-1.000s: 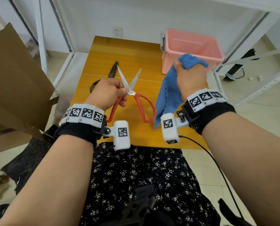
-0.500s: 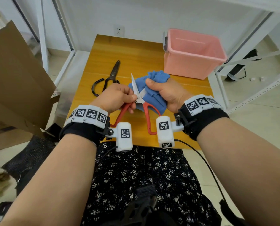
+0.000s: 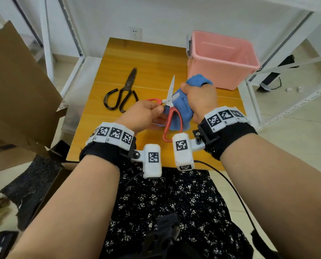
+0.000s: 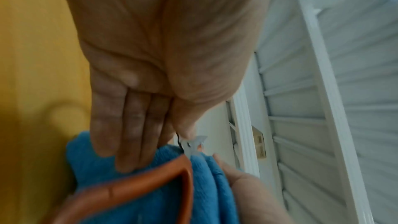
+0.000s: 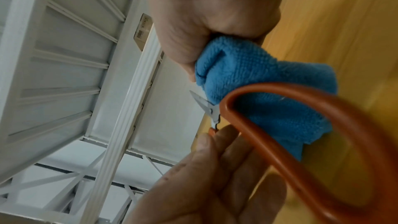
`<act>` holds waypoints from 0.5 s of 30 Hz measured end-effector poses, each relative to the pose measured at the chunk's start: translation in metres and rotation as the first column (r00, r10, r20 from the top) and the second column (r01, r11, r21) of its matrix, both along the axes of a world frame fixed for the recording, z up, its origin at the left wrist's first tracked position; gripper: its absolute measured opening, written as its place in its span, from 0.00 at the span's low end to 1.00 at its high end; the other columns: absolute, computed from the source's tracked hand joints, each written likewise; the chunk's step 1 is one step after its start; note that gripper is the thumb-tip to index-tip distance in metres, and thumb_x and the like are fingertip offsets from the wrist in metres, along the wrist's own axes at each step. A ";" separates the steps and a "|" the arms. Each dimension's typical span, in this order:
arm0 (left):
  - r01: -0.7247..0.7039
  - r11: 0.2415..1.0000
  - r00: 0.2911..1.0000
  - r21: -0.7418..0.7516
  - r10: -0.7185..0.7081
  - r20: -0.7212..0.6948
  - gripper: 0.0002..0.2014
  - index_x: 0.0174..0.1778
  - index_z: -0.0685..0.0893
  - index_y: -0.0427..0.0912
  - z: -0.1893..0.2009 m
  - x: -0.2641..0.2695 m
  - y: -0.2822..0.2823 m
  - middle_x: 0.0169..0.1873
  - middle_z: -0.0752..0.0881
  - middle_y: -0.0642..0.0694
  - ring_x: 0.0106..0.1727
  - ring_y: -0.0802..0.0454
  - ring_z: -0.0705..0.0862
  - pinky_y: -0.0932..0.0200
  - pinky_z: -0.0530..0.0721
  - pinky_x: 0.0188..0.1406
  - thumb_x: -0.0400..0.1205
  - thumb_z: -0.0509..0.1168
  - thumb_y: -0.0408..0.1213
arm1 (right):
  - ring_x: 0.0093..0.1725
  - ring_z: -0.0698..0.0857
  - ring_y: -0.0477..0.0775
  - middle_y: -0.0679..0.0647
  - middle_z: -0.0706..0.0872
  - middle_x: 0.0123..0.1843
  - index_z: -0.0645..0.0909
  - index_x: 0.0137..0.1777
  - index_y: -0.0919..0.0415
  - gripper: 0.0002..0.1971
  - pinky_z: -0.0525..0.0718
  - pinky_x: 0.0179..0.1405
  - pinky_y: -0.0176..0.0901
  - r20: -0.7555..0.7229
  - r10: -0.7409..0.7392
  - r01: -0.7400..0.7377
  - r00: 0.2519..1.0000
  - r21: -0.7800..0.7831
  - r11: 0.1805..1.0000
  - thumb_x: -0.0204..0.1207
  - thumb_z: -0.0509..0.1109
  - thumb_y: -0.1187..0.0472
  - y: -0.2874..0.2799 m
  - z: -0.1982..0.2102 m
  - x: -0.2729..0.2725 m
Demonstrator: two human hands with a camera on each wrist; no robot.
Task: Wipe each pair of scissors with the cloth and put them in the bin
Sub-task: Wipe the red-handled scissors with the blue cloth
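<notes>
While the red-handled scissors (image 3: 170, 116) are pinched near the pivot by the left hand (image 3: 143, 116) above the wooden table (image 3: 148, 58), one blade is wrapped in the blue cloth (image 3: 184, 107), which is clenched in the right hand (image 3: 200, 100). Farther back, black scissors (image 3: 124, 92) lie flat on the left, and the pink bin (image 3: 221, 58) stands at the far right corner.

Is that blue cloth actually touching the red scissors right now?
Touching. In the head view the right hand wraps the blue cloth around one blade of the red scissors; the other blade stands bare.
</notes>
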State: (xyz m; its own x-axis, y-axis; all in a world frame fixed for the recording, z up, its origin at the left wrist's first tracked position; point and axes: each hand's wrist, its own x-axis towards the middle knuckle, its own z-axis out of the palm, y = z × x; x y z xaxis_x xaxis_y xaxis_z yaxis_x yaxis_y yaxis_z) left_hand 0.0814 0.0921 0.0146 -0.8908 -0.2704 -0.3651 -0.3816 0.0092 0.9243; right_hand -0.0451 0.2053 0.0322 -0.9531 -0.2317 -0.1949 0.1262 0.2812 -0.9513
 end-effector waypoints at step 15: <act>-0.251 0.805 0.926 0.538 0.361 -0.108 0.20 0.73 0.75 0.47 -0.007 -0.013 0.012 0.38 0.85 0.46 0.36 0.54 0.82 0.63 0.79 0.27 0.87 0.59 0.26 | 0.51 0.91 0.59 0.61 0.91 0.49 0.84 0.46 0.61 0.08 0.88 0.59 0.61 0.123 0.116 -0.098 0.986 -0.145 0.985 0.77 0.76 0.57 -0.003 -0.002 -0.003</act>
